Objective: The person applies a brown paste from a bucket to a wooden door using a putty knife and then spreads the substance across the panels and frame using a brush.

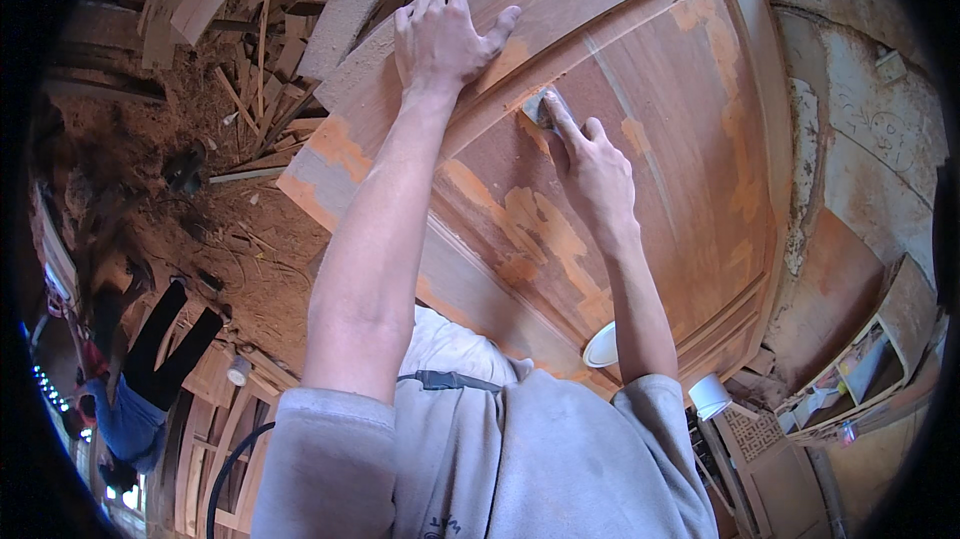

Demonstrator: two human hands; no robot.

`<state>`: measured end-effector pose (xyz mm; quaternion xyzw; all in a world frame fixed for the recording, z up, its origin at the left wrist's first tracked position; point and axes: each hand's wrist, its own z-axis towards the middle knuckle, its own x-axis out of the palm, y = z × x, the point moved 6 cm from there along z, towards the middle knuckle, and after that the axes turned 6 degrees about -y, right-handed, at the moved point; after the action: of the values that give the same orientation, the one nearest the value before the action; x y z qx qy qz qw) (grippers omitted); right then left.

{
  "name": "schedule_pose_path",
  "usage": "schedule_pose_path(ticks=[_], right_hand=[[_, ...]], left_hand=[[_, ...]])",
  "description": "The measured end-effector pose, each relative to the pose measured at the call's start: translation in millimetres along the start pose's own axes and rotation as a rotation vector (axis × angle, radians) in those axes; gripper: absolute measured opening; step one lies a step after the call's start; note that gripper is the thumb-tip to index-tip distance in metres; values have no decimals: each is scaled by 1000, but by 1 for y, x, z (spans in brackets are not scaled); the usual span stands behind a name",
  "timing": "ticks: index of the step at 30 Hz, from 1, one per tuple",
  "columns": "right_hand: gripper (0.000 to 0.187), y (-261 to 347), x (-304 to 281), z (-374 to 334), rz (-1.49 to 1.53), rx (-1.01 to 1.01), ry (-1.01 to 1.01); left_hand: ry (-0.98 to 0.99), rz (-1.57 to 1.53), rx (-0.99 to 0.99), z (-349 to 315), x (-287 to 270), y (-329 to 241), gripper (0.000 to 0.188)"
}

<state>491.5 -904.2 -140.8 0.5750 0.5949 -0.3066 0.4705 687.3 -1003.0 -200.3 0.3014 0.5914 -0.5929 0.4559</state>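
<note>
A large wooden door with a recessed panel lies before me, with smeared patches of orange filler along its joints and panel. My left hand rests on the door's far frame, palm down, thumb apart from the fingers. It holds nothing. In my right hand is a putty knife, its blade against the inner edge of the frame near a strip of orange filler. The index finger stretches along the tool; its handle is mostly hidden by the hand.
A round white lid or dish sits at the door's near edge, and a white tub stands beyond my right elbow. Wood offcuts and sawdust cover the floor at left. Further left is a person in a blue top.
</note>
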Motion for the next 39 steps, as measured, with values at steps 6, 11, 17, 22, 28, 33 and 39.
schedule_pose_path(ticks=[6,11,17,22,28,33,39], right_hand=[[49,3,4,1,-39,16,27],[47,-6,-18,-11,-95,65,176],[46,-37,-37,-26,604,222,198],[47,-45,-20,-40,1525,602,198],[40,-64,-5,-33,1780,660,136],[34,-76,-12,-28,1690,696,51],[32,-100,-26,-15,1733,700,-6]], left_hand=[[19,22,0,-2,3,1,75],[0,4,8,-5,1,2,76],[90,83,-8,0,-2,0,80],[-5,37,1,-2,-1,-2,79],[71,36,-46,-1,-6,0,75],[81,42,-18,1,-7,-6,73],[62,29,-49,1,-4,-5,71]])
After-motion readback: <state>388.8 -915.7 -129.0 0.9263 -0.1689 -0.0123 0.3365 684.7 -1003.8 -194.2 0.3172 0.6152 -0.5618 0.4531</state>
